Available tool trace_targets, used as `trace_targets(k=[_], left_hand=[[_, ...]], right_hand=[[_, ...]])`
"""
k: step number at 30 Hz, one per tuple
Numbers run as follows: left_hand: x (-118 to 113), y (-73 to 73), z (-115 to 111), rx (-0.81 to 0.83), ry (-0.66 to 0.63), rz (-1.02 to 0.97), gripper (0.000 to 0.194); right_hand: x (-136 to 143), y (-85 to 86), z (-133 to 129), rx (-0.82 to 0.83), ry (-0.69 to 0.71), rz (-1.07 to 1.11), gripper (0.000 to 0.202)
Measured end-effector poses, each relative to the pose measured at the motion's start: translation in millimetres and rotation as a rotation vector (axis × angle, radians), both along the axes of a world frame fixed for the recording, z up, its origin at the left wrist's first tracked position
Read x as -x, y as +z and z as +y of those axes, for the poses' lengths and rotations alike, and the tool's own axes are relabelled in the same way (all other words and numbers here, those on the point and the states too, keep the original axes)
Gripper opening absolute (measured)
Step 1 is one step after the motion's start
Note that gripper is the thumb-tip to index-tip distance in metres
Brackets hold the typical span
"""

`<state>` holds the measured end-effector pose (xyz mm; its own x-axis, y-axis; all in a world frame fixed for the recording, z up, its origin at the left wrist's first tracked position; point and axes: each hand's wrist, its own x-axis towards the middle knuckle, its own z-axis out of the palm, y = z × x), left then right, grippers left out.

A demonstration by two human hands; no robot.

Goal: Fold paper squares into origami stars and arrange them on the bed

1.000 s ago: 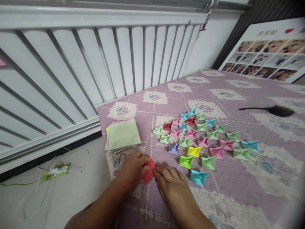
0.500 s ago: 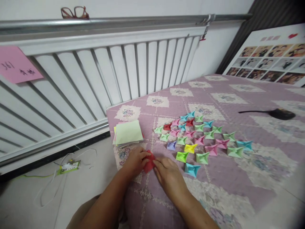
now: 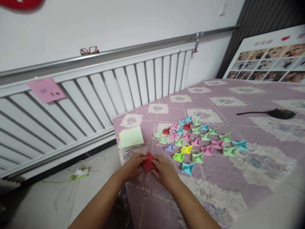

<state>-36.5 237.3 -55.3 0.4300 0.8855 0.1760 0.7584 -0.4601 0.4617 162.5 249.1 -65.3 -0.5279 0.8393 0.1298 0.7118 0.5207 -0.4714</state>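
A folded red paper (image 3: 148,162) lies between my two hands near the left edge of the table. My left hand (image 3: 133,164) pinches its left corner, and my right hand (image 3: 165,170) grips the right corner with thumb and fingers. Just beyond my left hand is a stack of coloured paper sheets (image 3: 132,138), pale green on top. To the right of my hands stand several folded paper boats in rows, among them a blue one (image 3: 187,168), a yellow one (image 3: 186,149) and a purple one (image 3: 169,147).
The table wears a purple flowered cloth (image 3: 164,206). A black hand fan or ladle-like thing (image 3: 281,113) lies at the right. Behind are a white radiator (image 3: 143,82) and glasses (image 3: 90,50) on a pipe. A power strip (image 3: 80,173) sits on the floor.
The view has tilted up and shifted left. My hands have moved apart toward opposite corners of the red paper, and more of it shows, now as a diamond.
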Motion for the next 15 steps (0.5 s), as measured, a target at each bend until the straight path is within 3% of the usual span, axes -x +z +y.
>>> trace_targets(k=[6, 15], left_hand=[[-5.0, 5.1, -9.0, -0.047, 0.041, 0.18, 0.046], [-8.0, -3.6, -5.7, -0.115, 0.086, 0.232, 0.032]], right_hand=[[-0.6, 3.7, 3.4, 0.017, 0.002, -0.008, 0.036], [0.4, 3.6, 4.6, -0.052, -0.01, 0.013, 0.027]])
